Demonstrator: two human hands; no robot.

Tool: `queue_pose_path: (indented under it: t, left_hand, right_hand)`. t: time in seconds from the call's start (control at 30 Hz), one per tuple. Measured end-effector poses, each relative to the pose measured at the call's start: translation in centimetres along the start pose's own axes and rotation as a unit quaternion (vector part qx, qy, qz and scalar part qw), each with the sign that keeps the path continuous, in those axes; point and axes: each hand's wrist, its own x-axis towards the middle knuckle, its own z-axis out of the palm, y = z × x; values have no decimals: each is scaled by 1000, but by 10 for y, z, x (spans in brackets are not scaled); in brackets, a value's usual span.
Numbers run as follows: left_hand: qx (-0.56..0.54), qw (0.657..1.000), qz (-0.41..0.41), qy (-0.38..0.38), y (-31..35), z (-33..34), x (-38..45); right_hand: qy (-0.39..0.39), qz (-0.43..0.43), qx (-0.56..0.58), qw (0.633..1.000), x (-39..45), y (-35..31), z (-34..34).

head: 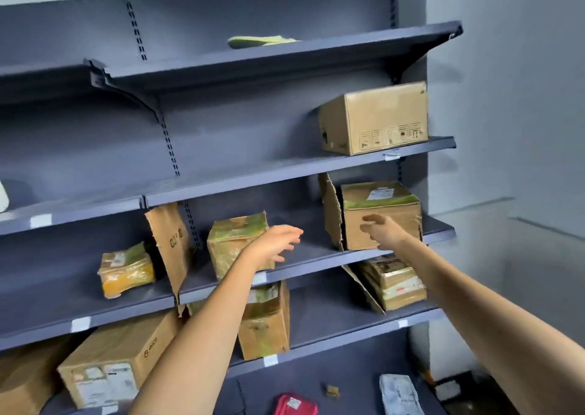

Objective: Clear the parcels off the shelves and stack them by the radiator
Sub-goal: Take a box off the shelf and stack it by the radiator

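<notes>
Head view shows me the grey shelving filling the frame, and I place everything against it. A taped parcel sits at the right end of its third shelf, close to the front lip, a torn cardboard flap leaning just left of it. My right hand reaches at the parcel's face, fingers loose, gripping nothing. My left hand hovers spread and empty over bare shelf between that parcel and a smaller taped box.
</notes>
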Motion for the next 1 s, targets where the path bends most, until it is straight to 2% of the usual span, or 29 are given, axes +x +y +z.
queue_pose_path:
  t: [0.13,0.23,0.37,0.47,0.57,0.73,0.83,1.0]
  left_hand:
    - [16,997,78,9,33,17,69]
    - [15,988,142,51,67,31,121]
    - [-8,973,171,153,116,50,183]
    - [-55,965,170,193,146,56,223]
    - [-108,963,155,190,161,59,252]
    - [-43,965,184,181,168,58,275]
    - [-88,958,199,186,177,53,282]
    - [-163,954,193,159,187,49,284]
  right_hand:
    - [89,-43,10,995,47,-7,-56]
    - [132,-64,10,989,83,-12,-100]
    - [131,-65,-24,989,132,-18,-154]
    - [137,-48,-70,987,173,-26,-187]
    - [124,-41,-79,988,207,-31,-208]
    - [129,-65,30,989,249,-39,-220]
    - [130,-77,93,984,267,-42,-215]
    - [159,-77,131,976,277,-47,-209]
